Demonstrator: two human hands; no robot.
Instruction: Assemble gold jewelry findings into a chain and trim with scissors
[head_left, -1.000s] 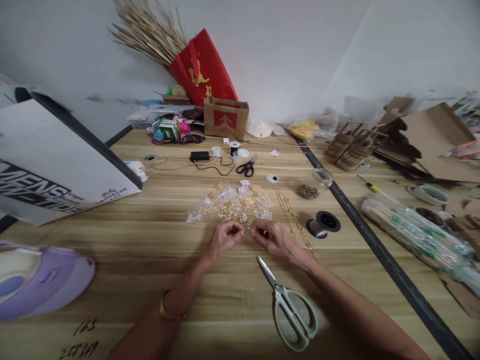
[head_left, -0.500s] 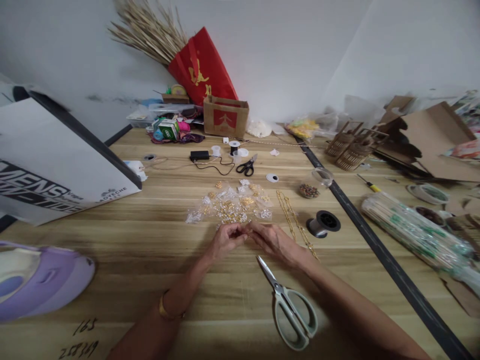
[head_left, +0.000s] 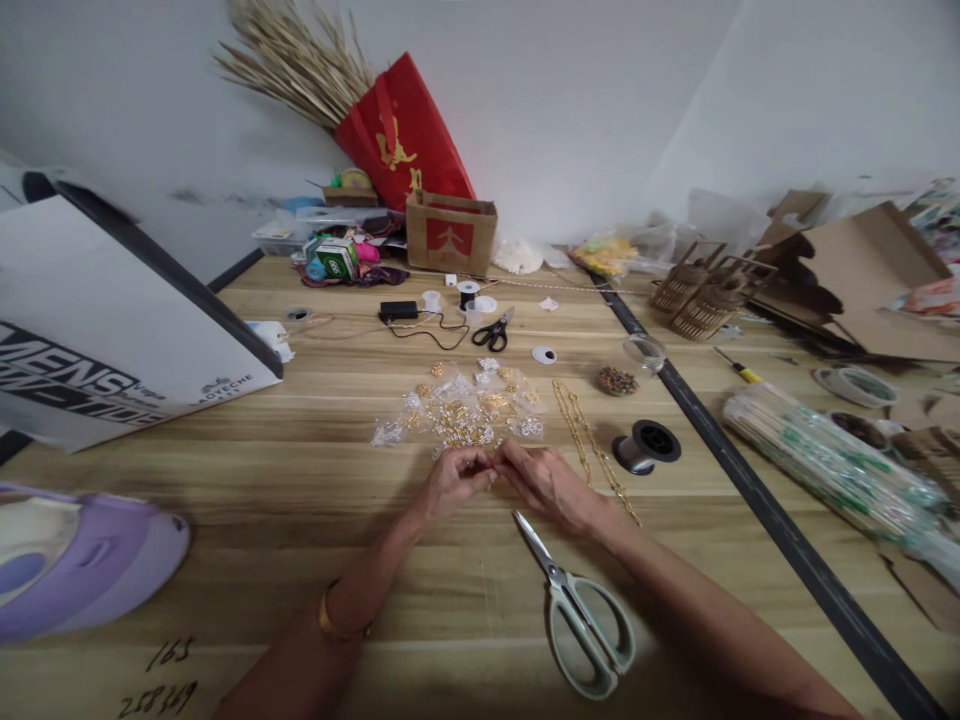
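Gold-and-silver beads (head_left: 461, 430), golden chain (head_left: 601, 462), brown wood-grained table (head_left: 465, 590)

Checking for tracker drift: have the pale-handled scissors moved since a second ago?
No. Against the black strip, the pale-handled scissors show no visible shift either way: same spot, same angle.

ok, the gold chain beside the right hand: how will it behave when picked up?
The gold chain likely hangs floppy: it lies in loose, bending strands. Probably light, as the strands look thin. May tangle: two lengths lie close together.
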